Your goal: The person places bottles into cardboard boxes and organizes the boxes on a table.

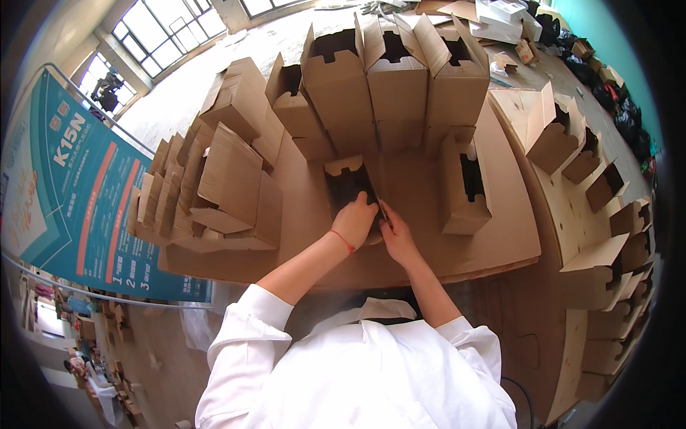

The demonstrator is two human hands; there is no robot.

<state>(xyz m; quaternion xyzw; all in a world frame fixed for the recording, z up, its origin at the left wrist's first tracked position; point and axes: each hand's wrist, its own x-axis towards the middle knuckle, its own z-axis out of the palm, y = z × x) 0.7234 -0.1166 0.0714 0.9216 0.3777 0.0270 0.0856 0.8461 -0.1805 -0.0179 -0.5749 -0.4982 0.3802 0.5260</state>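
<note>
In the middle of the cardboard-covered table, a small brown carton (344, 166) with a dark inside lies between my hands. My left hand (355, 220), with a red string at the wrist, is closed at the carton's near part, its fingers over the dark inside. My right hand (398, 234) pinches the carton's right edge between thumb and fingers. The palms hide most of the carton's near end. To the right stands another open carton (459, 193) with a dark slot, apart from my hands.
Tall open cartons (396, 93) line the table's far side. Flattened and folded cartons (229, 175) are stacked at left, beside a blue-green banner (93, 193). More open cartons (554, 143) stand on a wooden board at right. Black bags (625, 118) lie along the far-right wall.
</note>
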